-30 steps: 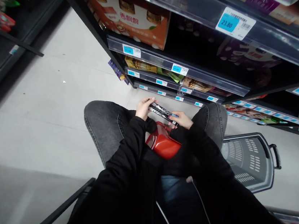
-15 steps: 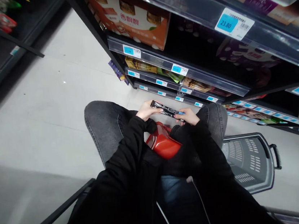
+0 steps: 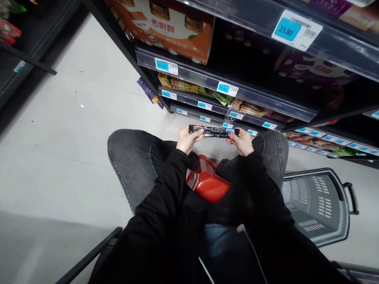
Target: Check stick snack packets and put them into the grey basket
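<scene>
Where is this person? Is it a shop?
Most likely a shop aisle: shelves carry blue price tags, boxed goods fill them, and a grey shopping basket sits on the floor.

The print on the dark packet (image 3: 213, 131) is too small to read. The sleeves hide most of the red pack (image 3: 207, 185). The lower price tags (image 3: 202, 105) are unreadable. The basket (image 3: 316, 204) is partly behind the right arm.
</scene>
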`<state>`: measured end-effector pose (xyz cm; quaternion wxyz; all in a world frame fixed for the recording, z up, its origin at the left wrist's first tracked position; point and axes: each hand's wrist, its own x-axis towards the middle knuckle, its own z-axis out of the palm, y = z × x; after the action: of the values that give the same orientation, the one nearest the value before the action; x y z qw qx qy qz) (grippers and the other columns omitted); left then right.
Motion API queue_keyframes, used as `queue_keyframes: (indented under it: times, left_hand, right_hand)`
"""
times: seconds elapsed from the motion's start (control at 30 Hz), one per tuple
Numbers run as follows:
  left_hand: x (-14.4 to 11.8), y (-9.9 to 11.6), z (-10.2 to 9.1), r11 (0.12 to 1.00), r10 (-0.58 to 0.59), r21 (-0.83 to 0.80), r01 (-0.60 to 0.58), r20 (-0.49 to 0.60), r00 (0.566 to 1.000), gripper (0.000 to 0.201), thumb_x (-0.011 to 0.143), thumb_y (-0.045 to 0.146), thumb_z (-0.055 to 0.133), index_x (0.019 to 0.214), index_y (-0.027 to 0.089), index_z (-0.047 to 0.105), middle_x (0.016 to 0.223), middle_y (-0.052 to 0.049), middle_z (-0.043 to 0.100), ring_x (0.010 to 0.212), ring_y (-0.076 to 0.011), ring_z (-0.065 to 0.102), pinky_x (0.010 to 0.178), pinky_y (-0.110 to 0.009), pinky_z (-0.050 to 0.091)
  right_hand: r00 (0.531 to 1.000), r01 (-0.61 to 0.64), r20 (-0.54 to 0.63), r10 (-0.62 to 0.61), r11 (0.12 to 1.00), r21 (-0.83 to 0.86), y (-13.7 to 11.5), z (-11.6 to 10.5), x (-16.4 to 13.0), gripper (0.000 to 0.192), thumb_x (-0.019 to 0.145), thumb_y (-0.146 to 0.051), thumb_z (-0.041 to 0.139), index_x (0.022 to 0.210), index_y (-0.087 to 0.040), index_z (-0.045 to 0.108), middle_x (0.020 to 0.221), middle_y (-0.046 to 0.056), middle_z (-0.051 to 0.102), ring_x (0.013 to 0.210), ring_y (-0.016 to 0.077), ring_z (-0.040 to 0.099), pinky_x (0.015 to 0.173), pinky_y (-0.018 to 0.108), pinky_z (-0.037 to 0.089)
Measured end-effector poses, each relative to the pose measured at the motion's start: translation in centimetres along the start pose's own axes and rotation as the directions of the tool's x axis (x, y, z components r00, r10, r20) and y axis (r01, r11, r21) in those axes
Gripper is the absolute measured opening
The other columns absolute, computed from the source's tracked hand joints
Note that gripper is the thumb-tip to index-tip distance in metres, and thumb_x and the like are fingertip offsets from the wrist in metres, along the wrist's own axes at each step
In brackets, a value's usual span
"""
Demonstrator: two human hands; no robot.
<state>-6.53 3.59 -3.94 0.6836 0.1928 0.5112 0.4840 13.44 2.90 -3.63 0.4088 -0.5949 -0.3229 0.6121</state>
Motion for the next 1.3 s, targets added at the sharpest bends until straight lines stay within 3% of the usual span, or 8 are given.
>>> queue_keyframes:
  times: [0.2,0.43,0.6,0.77,0.9,1.1,1.3]
  left_hand:
    - [0.1,0.4,-0.3,0.999,-0.019,-0.049,0.023,0.095,0.995,0.028,0.064,0.014,0.069,0.092,0.009,0.063,0.081,-0.006,0.067,0.070,-0.0136,0.065,0.076,-0.032,0.054]
    - [-0.1,0.5,-0.2,0.997,0.013,-0.078,-0.003,0.129,0.991,0.027,0.071,0.017,0.064,0.097,0.009,0.061,0.090,-0.010,0.067,0.076,-0.0158,0.066,0.076,-0.031,0.055]
    - [-0.1,0.6,-0.2,0.992,-0.012,-0.121,0.033,0.165,0.986,0.024,0.076,0.017,0.059,0.098,0.009,0.061,0.093,-0.011,0.067,0.079,-0.0174,0.066,0.075,-0.030,0.055]
    - [-0.3,0.6,-0.1,0.986,-0.071,-0.135,0.102,0.213,0.975,0.022,0.077,0.017,0.057,0.097,0.009,0.063,0.093,-0.012,0.067,0.081,-0.0181,0.066,0.078,-0.030,0.054]
    - [-0.6,0.6,-0.1,0.984,-0.086,-0.126,0.124,0.273,0.958,0.028,0.074,0.017,0.060,0.101,0.011,0.063,0.096,-0.012,0.067,0.086,-0.0205,0.065,0.080,-0.035,0.054]
    - [-0.6,0.3,0.2,0.996,-0.089,-0.008,0.093,0.209,0.974,0.040,0.056,0.008,0.073,0.095,0.009,0.065,0.087,-0.009,0.068,0.076,-0.0197,0.066,0.079,-0.039,0.055]
    - [-0.5,0.0,0.6,0.999,0.005,0.035,-0.010,0.138,0.990,0.041,0.049,0.014,0.078,0.088,0.006,0.067,0.077,-0.008,0.068,0.069,-0.0202,0.066,0.075,-0.041,0.056]
  right_hand:
    - [0.997,0.053,0.063,-0.054,0.998,0.017,-0.6,-0.4,-0.2,0.029,0.067,-0.041,0.063,0.080,-0.020,0.047,0.071,-0.003,0.054,0.056,0.0082,0.056,0.061,0.027,0.053]
    - [0.995,0.049,0.078,-0.056,0.995,0.086,-1.5,-0.4,-0.5,0.027,0.072,-0.043,0.058,0.082,-0.020,0.048,0.070,0.000,0.056,0.056,0.0107,0.058,0.057,0.026,0.051]
    - [0.990,0.067,0.113,-0.081,0.990,0.120,-1.7,-0.6,-0.8,0.029,0.074,-0.046,0.056,0.083,-0.020,0.048,0.069,0.000,0.057,0.055,0.0100,0.058,0.055,0.025,0.050]
    - [0.997,0.021,0.078,-0.029,0.994,0.105,-1.6,-0.7,-0.7,0.031,0.073,-0.049,0.054,0.082,-0.021,0.045,0.068,-0.001,0.057,0.053,0.0105,0.057,0.054,0.026,0.049]
    - [0.997,0.015,0.069,-0.023,0.994,0.106,-1.5,-0.6,-0.7,0.033,0.070,-0.050,0.057,0.083,-0.022,0.044,0.068,-0.002,0.057,0.052,0.0104,0.058,0.053,0.026,0.050]
    - [0.997,0.054,0.063,-0.053,0.999,-0.003,-1.1,-0.1,-0.8,0.041,0.054,-0.039,0.073,0.081,-0.020,0.047,0.067,-0.004,0.057,0.054,0.0093,0.057,0.054,0.025,0.051]
    - [0.995,0.100,0.000,-0.100,0.995,-0.025,-0.1,-0.3,-0.1,0.036,0.055,-0.035,0.072,0.078,-0.019,0.049,0.066,-0.003,0.058,0.055,0.0094,0.058,0.056,0.026,0.053]
